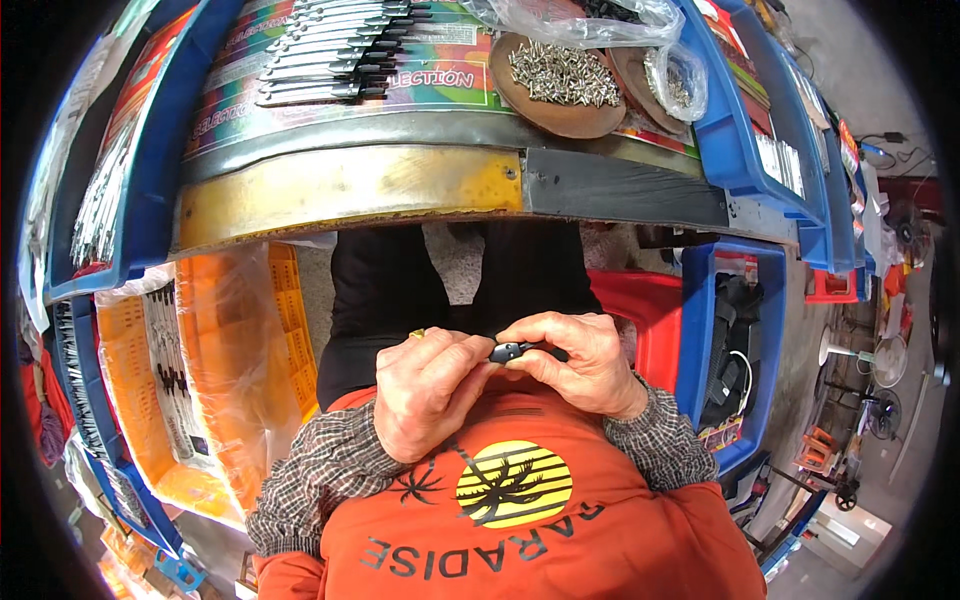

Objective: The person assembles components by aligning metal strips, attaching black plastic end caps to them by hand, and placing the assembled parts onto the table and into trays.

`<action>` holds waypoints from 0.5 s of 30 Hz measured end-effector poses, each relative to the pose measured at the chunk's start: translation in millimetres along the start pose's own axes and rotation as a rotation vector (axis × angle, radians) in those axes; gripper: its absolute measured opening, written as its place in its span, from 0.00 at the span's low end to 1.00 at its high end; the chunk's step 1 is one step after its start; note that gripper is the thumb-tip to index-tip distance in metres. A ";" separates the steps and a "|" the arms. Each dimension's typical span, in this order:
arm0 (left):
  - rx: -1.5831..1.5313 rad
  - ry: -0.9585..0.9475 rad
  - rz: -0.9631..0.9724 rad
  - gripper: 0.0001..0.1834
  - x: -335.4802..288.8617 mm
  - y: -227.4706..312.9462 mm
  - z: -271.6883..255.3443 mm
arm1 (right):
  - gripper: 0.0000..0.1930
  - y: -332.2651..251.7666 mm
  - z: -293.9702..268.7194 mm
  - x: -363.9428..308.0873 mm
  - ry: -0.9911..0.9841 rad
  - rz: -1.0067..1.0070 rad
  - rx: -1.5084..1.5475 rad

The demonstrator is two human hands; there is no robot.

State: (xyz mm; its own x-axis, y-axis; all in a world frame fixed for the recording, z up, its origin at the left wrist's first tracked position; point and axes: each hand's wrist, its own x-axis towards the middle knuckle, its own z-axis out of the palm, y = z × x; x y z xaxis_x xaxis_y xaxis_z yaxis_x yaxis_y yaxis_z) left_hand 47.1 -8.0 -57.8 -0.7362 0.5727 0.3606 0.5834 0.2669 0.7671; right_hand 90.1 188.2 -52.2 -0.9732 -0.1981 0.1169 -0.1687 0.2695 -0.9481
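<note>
My left hand [432, 385] and my right hand [578, 362] meet in front of my orange top, over my lap. Pinched between the fingertips of both is a small black part [507, 352] with pale round spots on its face. Its dark tail shows beneath the right fingers, while its left end is hidden by the left fingers. Too little of it shows to tell its kind. The left hand wears a gold-coloured ring [417, 333].
On the bench [350, 185] ahead lie a row of silver metal pieces with black ends [335, 45] and a brown dish [510, 95] of small metal pins. Blue bins [150, 190] flank it. An orange crate [290, 330] stands left, a blue crate [770, 350] right.
</note>
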 end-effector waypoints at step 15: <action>0.035 -0.009 0.041 0.15 1.5 -2.9 -1.4 | 0.09 5.8 5.3 -2.0 0.004 0.056 0.128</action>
State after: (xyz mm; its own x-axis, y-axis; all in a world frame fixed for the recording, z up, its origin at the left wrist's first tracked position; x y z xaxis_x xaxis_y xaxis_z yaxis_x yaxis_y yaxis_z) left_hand 43.8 -9.0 -58.8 -0.7086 0.5902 0.3866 0.6245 0.2698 0.7329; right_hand 91.9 185.1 -59.4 -0.9813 -0.1819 0.0635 -0.0929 0.1579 -0.9831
